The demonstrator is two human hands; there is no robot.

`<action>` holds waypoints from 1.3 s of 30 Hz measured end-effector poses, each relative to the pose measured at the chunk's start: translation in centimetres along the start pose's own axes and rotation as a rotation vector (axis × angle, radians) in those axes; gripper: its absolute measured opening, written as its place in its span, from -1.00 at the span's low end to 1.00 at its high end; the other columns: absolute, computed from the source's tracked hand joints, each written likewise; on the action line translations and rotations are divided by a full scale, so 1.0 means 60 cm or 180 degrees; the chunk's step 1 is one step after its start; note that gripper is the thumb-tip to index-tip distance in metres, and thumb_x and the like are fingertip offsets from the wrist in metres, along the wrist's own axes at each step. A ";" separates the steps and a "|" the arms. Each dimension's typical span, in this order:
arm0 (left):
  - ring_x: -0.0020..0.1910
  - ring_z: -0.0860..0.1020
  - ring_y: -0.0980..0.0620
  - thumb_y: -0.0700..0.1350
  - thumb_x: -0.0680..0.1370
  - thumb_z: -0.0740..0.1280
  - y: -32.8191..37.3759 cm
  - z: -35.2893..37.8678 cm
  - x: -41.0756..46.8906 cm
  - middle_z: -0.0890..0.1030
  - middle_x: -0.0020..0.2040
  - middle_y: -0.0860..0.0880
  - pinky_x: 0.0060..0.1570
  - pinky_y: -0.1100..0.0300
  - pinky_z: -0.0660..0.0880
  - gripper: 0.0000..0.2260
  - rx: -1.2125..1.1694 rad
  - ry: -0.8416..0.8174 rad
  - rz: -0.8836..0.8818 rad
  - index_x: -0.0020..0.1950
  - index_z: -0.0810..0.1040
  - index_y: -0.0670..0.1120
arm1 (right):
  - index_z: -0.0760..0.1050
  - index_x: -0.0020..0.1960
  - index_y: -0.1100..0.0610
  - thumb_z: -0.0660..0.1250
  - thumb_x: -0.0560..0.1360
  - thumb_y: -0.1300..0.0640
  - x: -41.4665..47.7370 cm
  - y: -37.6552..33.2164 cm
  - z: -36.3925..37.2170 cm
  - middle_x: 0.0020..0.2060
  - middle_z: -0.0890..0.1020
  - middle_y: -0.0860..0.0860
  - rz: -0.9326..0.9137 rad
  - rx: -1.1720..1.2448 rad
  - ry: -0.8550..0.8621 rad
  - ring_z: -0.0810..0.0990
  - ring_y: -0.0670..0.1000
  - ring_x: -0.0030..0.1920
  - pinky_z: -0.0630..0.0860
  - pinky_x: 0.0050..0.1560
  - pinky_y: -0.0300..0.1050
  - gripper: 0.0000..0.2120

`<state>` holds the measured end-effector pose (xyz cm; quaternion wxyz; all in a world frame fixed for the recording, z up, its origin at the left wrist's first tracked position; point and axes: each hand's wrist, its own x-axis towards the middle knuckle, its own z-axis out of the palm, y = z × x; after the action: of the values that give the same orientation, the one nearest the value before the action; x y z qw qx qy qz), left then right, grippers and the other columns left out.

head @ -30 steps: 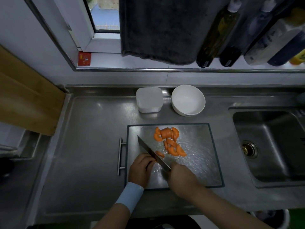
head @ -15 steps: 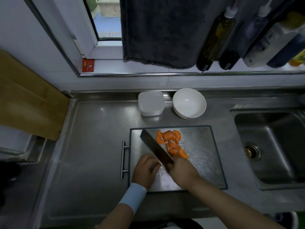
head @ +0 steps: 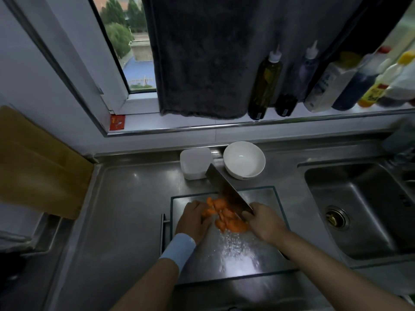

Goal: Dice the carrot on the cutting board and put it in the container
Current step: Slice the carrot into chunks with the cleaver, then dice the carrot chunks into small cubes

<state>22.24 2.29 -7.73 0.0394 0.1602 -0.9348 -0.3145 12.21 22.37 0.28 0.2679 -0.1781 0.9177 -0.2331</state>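
The carrot pieces point(head: 224, 217) lie heaped at the 11 o'clock corner of the cutting board point(head: 238, 254), and the left hand point(head: 194, 217), at their 9 o'clock, holds the heap with curled fingers. The right hand point(head: 263, 221), at their 3 o'clock, is clamped on the handle of a knife point(head: 226, 187) whose blade slants toward 11 o'clock over the pieces. On the desk point(head: 125, 209), the white container point(head: 195, 162) sits at the board's 12 o'clock, with a bowl point(head: 244, 159) just beside it.
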 end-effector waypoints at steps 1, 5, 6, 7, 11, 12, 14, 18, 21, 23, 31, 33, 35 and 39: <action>0.09 0.41 0.04 -0.01 0.46 0.40 0.006 0.005 -0.003 0.51 0.07 0.04 0.08 0.20 0.41 -0.79 0.0155 0.0041 0.0342 0.08 0.58 0.03 | 0.51 -0.10 0.08 0.25 0.58 -0.03 0.002 0.008 -0.005 -0.17 0.63 0.05 0.0065 -0.0025 0.0041 0.60 0.04 -0.14 0.47 -0.19 -0.12 -0.80; 0.23 0.43 -0.09 -0.02 0.42 0.39 0.043 0.048 -0.002 0.49 0.22 -0.03 0.19 -0.02 0.40 -0.64 0.0838 -0.0378 0.1902 0.22 0.53 0.09 | 0.50 -0.12 0.09 0.25 0.58 -0.02 -0.003 0.043 -0.018 -0.22 0.61 0.04 0.0203 -0.0025 0.0098 0.58 0.01 -0.21 0.44 -0.28 -0.14 -0.79; 0.26 0.42 -0.11 -0.05 0.44 0.36 0.050 0.059 0.003 0.48 0.27 -0.04 0.20 -0.04 0.38 -0.61 0.1042 -0.0570 0.2110 0.27 0.48 0.11 | 0.49 -0.12 0.08 0.25 0.59 -0.01 -0.006 0.052 -0.019 -0.23 0.61 0.03 0.0214 -0.0032 0.0089 0.57 -0.01 -0.22 0.42 -0.30 -0.14 -0.80; 0.30 0.40 -0.12 -0.10 0.46 0.34 0.055 0.070 0.007 0.45 0.31 -0.05 0.23 -0.05 0.37 -0.57 0.1255 -0.0744 0.2221 0.32 0.42 0.13 | 0.48 -0.13 0.07 0.25 0.59 -0.01 -0.009 0.059 -0.020 -0.24 0.60 0.01 0.0235 -0.0044 0.0089 0.57 -0.02 -0.23 0.44 -0.29 -0.13 -0.81; 0.35 0.38 -0.12 -0.18 0.47 0.28 0.054 0.075 0.033 0.45 0.34 -0.02 0.29 -0.11 0.33 -0.53 0.1618 -0.1027 0.2360 0.36 0.41 0.09 | 0.44 -0.17 0.04 0.23 0.59 -0.05 -0.017 0.083 -0.016 -0.27 0.59 -0.02 0.0297 -0.0115 0.0093 0.58 0.00 -0.24 0.47 -0.27 -0.09 -0.78; 0.32 0.41 -0.11 -0.17 0.46 0.23 0.050 0.069 0.040 0.50 0.30 -0.01 0.28 -0.09 0.33 -0.57 0.1719 -0.1064 0.2344 0.32 0.48 0.07 | 0.43 -0.18 0.04 0.23 0.59 -0.06 -0.019 0.087 -0.013 -0.28 0.59 -0.03 0.0304 -0.0144 0.0098 0.58 0.01 -0.25 0.46 -0.28 -0.10 -0.77; 0.31 0.42 -0.10 -0.14 0.46 0.20 0.035 0.058 0.050 0.54 0.25 0.01 0.27 -0.08 0.33 -0.61 0.1835 -0.1117 0.2333 0.27 0.54 0.04 | 0.43 -0.17 0.04 0.23 0.59 -0.07 -0.021 0.095 -0.008 -0.28 0.58 -0.03 0.0314 -0.0170 0.0108 0.57 0.01 -0.26 0.45 -0.28 -0.11 -0.76; 0.35 0.37 -0.09 -0.12 0.50 0.31 0.000 0.037 0.047 0.50 0.28 0.02 0.29 -0.09 0.33 -0.66 0.1799 -0.0918 0.2394 0.28 0.52 0.03 | 0.46 -0.10 0.05 0.20 0.61 -0.06 -0.024 0.101 0.000 -0.25 0.59 -0.02 0.0237 -0.0213 0.0080 0.57 0.01 -0.24 0.50 -0.24 -0.09 -0.78; 0.35 0.38 -0.07 -0.03 0.53 0.16 -0.003 0.027 0.039 0.51 0.28 0.05 0.32 -0.05 0.29 -0.66 0.1949 -0.0983 0.2197 0.27 0.53 0.06 | 0.45 -0.10 0.04 0.20 0.61 -0.06 -0.023 0.100 0.002 -0.26 0.58 -0.03 0.0221 -0.0199 0.0102 0.57 0.01 -0.24 0.49 -0.24 -0.10 -0.79; 0.30 0.42 -0.04 0.01 0.51 0.18 0.006 0.027 0.028 0.53 0.25 0.08 0.33 -0.03 0.22 -0.67 0.2000 -0.1037 0.2112 0.26 0.52 0.09 | 0.45 -0.10 0.04 0.19 0.61 -0.06 -0.022 0.098 0.001 -0.25 0.58 -0.03 0.0207 -0.0186 0.0108 0.57 0.02 -0.23 0.48 -0.24 -0.11 -0.79; 0.34 0.38 -0.15 0.14 0.50 0.20 0.063 0.020 0.049 0.45 0.32 0.04 0.32 -0.06 0.13 -0.60 0.1687 -0.0790 0.1338 0.32 0.47 0.11 | 0.45 -0.11 0.04 0.18 0.61 -0.04 -0.019 0.094 -0.011 -0.27 0.57 -0.06 0.0137 -0.0268 0.0280 0.55 -0.03 -0.27 0.48 -0.27 -0.11 -0.79; 0.46 0.14 -0.23 0.26 0.49 0.18 0.068 -0.001 0.068 0.22 0.48 0.06 0.38 -0.16 -0.05 -0.50 0.1794 -0.0845 0.0809 0.42 0.31 0.20 | 0.45 -0.10 0.04 0.17 0.61 -0.03 -0.017 0.093 -0.014 -0.25 0.59 -0.04 0.0161 -0.0290 0.0320 0.55 -0.02 -0.26 0.52 -0.22 -0.09 -0.80; 0.51 -0.11 -0.19 0.29 0.52 0.09 0.053 -0.015 0.077 -0.01 0.52 0.12 0.40 -0.21 -0.20 -0.47 0.1688 -0.0933 0.0330 0.48 0.10 0.27 | 0.46 -0.07 0.05 0.16 0.61 -0.02 -0.014 0.092 -0.014 -0.21 0.61 -0.02 0.0205 -0.0374 0.0366 0.54 -0.01 -0.25 0.50 -0.21 -0.11 -0.80; 0.50 0.05 -0.10 0.15 0.59 0.15 0.015 -0.028 0.068 0.12 0.53 0.03 0.43 0.03 0.08 -0.51 0.1099 -0.1206 0.0231 0.50 0.15 0.16 | 0.47 -0.06 0.08 0.13 0.60 -0.02 -0.011 0.089 -0.008 -0.14 0.63 0.02 0.0344 -0.0448 0.0311 0.57 0.05 -0.18 0.43 -0.21 -0.13 -0.78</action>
<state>18.41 0.68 -5.97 -0.1531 0.0691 -0.9705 -0.1730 11.39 27.26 -1.86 0.2218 -0.1351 0.9521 -0.1616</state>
